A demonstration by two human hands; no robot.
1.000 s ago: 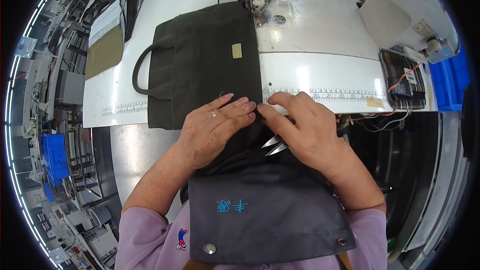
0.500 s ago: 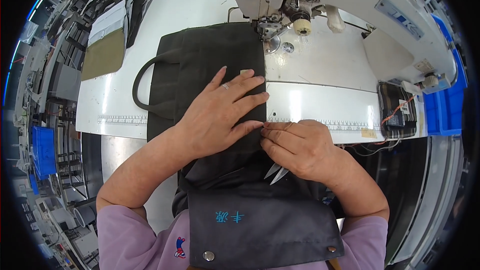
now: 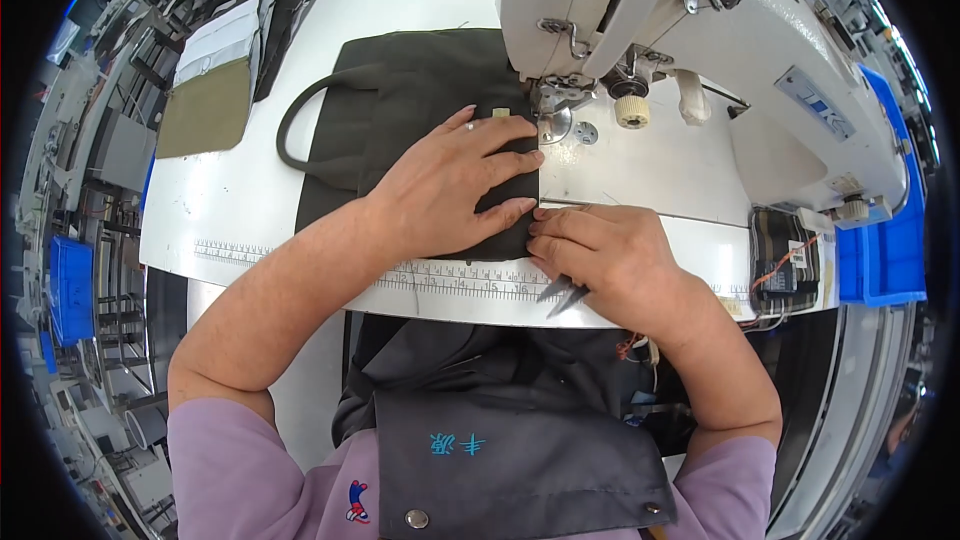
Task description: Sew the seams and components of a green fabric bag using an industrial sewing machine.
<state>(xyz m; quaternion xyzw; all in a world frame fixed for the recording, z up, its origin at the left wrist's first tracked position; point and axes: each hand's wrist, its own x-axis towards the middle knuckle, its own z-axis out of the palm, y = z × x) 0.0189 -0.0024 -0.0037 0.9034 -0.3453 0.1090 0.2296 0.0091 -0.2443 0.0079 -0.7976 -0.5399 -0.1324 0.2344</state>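
A dark olive-green fabric bag panel [image 3: 440, 60] lies flat on the white sewing table, its right edge running up to the sewing machine's presser foot [image 3: 562, 92]. From its left side a looped fabric handle [image 3: 285, 130] sticks out. My left hand [image 3: 435, 185] rests on the panel with fingers stretched toward that right edge, just below the foot. Beside it, my right hand [image 3: 620, 252] pinches the panel's edge near its lower corner. Two pointed blades of small scissors [image 3: 564, 298] poke out from under my right palm, their handles hidden. A small pale tag [image 3: 501, 113] shows by my left fingers.
The white sewing machine [image 3: 690, 30] arches over the table's right side. A printed ruler strip [image 3: 450, 282] runs along the front edge. Fabric pieces [image 3: 205, 105] lie at the far left. A plaid pouch [image 3: 785, 260] and a blue bin [image 3: 890, 240] are at the right.
The panel and both hands have shifted away from me, farther up along the machine. The panel's lower edge now lies on the table, baring the ruler strip below it.
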